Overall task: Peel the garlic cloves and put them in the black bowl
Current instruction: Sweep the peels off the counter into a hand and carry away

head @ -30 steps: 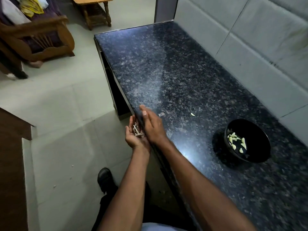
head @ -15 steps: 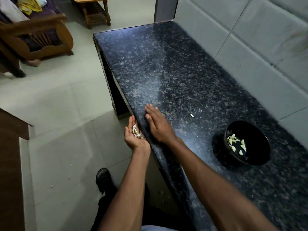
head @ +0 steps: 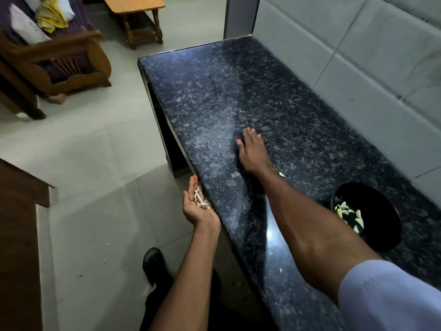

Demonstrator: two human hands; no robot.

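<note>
The black bowl (head: 381, 225) stands on the dark granite counter (head: 238, 91) at the right, with several peeled garlic cloves (head: 350, 215) inside. My left hand (head: 196, 206) is cupped palm up against the counter's front edge and carries a small heap of garlic skins (head: 201, 203). My right hand (head: 251, 151) lies flat on the counter top, fingers straight, further out towards the middle. One small pale garlic piece (head: 282, 174) lies on the counter beside my right forearm.
A grey tiled wall (head: 358, 56) runs along the counter's far side. To the left, a tiled floor (head: 95, 163), a wooden armchair (head: 55, 60) and a wooden side table (head: 136, 10). My shoe (head: 154, 261) is below the counter edge.
My right hand has slid from the counter's front edge, beside the left hand, out across the top towards the middle. The left hand stays cupped at the edge with the skins.
</note>
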